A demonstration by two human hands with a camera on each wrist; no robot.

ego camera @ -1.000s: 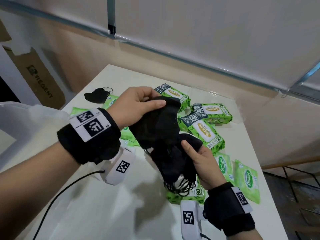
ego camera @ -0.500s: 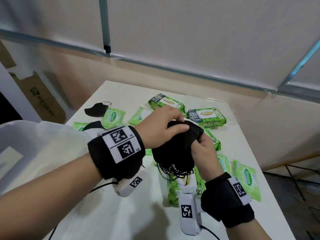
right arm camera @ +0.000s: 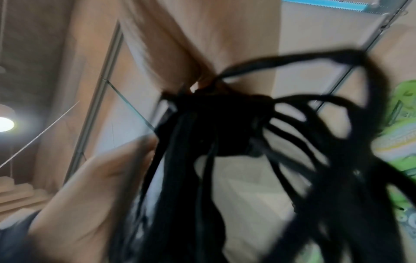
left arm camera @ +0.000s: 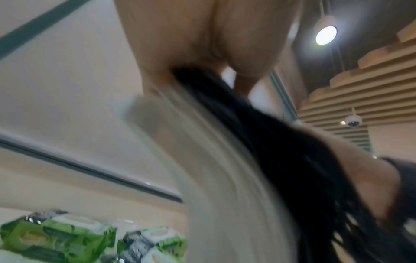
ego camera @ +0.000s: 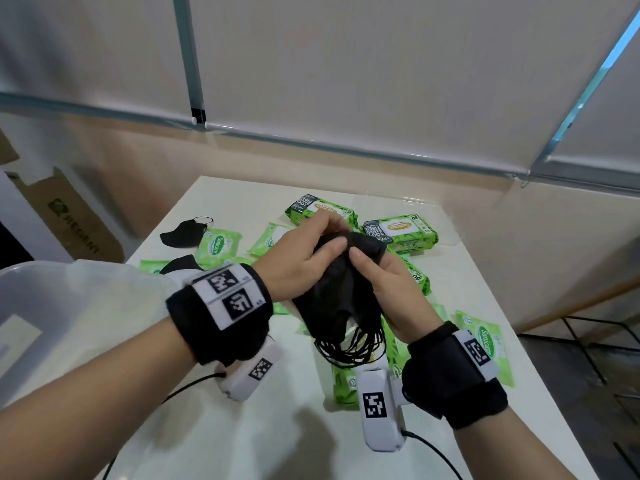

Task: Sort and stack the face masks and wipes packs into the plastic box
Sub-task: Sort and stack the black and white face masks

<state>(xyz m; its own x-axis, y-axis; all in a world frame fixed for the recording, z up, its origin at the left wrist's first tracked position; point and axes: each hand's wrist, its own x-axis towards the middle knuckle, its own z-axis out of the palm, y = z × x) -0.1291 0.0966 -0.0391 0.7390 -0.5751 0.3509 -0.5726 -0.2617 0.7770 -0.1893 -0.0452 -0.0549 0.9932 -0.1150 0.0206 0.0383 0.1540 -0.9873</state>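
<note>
Both hands hold a bunch of black face masks (ego camera: pixel 341 292) above the middle of the table, ear loops (ego camera: pixel 349 348) dangling below. My left hand (ego camera: pixel 304 258) grips the bunch's top from the left; my right hand (ego camera: pixel 384 282) grips it from the right, thumb on top. In the right wrist view the black face masks (right arm camera: pixel 213 135) hang blurred; the left wrist view shows the dark face masks (left arm camera: pixel 270 142). Two more black masks (ego camera: pixel 180 232) lie at the far left. Green wipes packs (ego camera: pixel 400 230) are scattered on the table. The clear plastic box (ego camera: pixel 69 299) stands at left.
A white table (ego camera: pixel 242 427) carries everything; its right edge drops to the floor by a metal frame (ego camera: pixel 588 341). A cardboard carton (ego camera: pixel 69 220) leans at far left. Small flat green sachets (ego camera: pixel 485 344) lie by the right edge. Roller blinds cover the back wall.
The two hands came together: the mask my left hand held was folded onto the bunch in my right, and both now grip one bunch, raised slightly.
</note>
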